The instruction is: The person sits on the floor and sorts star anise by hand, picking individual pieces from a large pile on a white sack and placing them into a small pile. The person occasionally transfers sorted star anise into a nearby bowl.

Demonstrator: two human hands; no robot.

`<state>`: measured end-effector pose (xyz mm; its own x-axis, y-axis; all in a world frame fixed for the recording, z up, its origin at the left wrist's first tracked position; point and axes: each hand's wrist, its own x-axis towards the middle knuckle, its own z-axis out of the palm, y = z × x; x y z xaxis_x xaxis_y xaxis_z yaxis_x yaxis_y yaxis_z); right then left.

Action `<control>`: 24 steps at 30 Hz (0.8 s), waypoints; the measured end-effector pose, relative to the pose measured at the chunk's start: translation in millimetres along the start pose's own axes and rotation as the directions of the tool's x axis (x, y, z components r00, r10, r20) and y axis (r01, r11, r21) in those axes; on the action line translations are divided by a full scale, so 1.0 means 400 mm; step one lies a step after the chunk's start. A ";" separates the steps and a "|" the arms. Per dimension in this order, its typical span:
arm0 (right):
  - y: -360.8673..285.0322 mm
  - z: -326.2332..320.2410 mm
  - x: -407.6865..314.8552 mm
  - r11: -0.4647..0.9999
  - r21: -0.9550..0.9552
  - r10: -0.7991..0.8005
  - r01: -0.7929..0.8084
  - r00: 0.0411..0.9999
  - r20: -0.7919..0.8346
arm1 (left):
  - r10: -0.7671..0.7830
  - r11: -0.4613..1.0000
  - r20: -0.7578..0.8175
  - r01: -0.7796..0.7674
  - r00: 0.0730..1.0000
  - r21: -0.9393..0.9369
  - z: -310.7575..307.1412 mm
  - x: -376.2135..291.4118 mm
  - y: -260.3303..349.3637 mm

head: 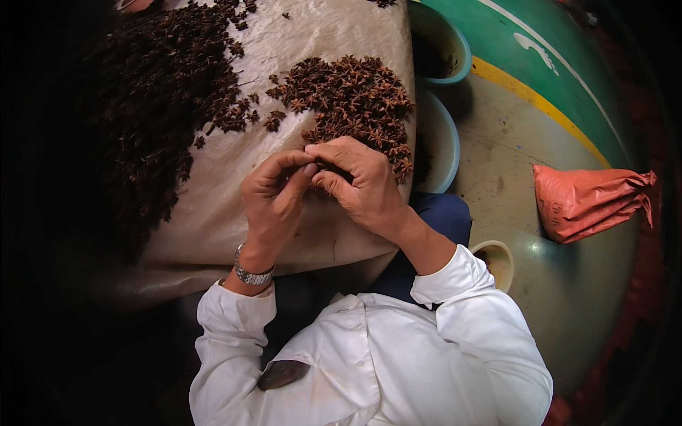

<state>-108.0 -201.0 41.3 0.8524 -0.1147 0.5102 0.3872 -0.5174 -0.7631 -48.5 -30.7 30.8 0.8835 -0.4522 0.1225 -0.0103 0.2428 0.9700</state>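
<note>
My left hand (277, 186) and my right hand (367, 178) meet at the fingertips, thumbs and forefingers pinched around a small dark piece (323, 164). Fingers hide most of it; it looks like star anise. Just beyond them lies a heap of reddish-brown star anise (357, 101), its near edge partly behind my right hand. A larger, darker heap of star anise (160, 80) covers the left side of the pale plastic sheet (277, 37). A few loose pieces (273, 121) lie between the heaps.
Two blue basins (453, 144) with dark contents stand on the floor right of the sheet. A small cream-coloured tub (503, 261) sits by my right elbow. Farther right is a tied red plastic sack (586, 205) bearing writing. My knee (445, 213) is beside the sheet's edge.
</note>
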 end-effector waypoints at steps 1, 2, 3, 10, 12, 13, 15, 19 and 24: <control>0.000 -0.010 -0.001 0.987 0.140 0.075 -0.075 0.997 0.007 | -0.036 0.997 -0.012 0.036 0.999 -0.065 0.000 -0.004 0.003; -0.008 -0.027 -0.011 0.946 0.269 0.182 -0.179 0.983 0.015 | -0.024 0.998 -0.013 0.024 1.000 -0.059 -0.001 -0.007 0.005; -0.014 -0.045 -0.021 0.881 0.390 0.272 -0.268 0.961 0.046 | -0.021 0.998 -0.027 0.020 0.999 -0.051 -0.004 -0.010 0.007; 0.156 -0.296 0.043 0.891 0.132 0.455 -0.435 0.851 -0.261 | -0.033 0.997 -0.070 0.037 0.997 0.071 -0.064 0.006 -0.008; 0.211 -0.312 0.081 0.921 -0.076 0.354 -0.383 0.901 -0.251 | -0.007 0.995 -0.072 0.014 0.997 0.097 -0.072 0.008 -0.012; 0.228 -0.311 0.101 0.925 -0.124 0.330 -0.360 0.920 -0.211 | 0.000 0.993 -0.081 0.010 0.997 0.116 -0.075 0.007 -0.013; 0.238 -0.296 0.131 0.937 -0.192 0.274 -0.292 0.955 -0.114 | 0.026 0.991 -0.098 -0.012 0.995 0.136 -0.080 0.007 -0.014; 0.238 -0.227 0.191 0.921 -0.336 0.227 -0.195 0.972 0.060 | 0.027 0.985 -0.101 -0.009 0.994 0.170 -0.089 0.011 -0.016; 0.252 -0.163 0.251 0.857 -0.495 0.279 -0.140 0.935 0.218 | 0.034 0.978 -0.116 -0.010 0.993 0.206 -0.086 0.018 -0.024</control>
<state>-6.5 -319.9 41.4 0.9818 -0.0667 0.1780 0.0384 -0.8475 -0.5294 -25.7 -6.7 15.0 0.9308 -0.3414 0.1306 -0.1154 0.0648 0.9912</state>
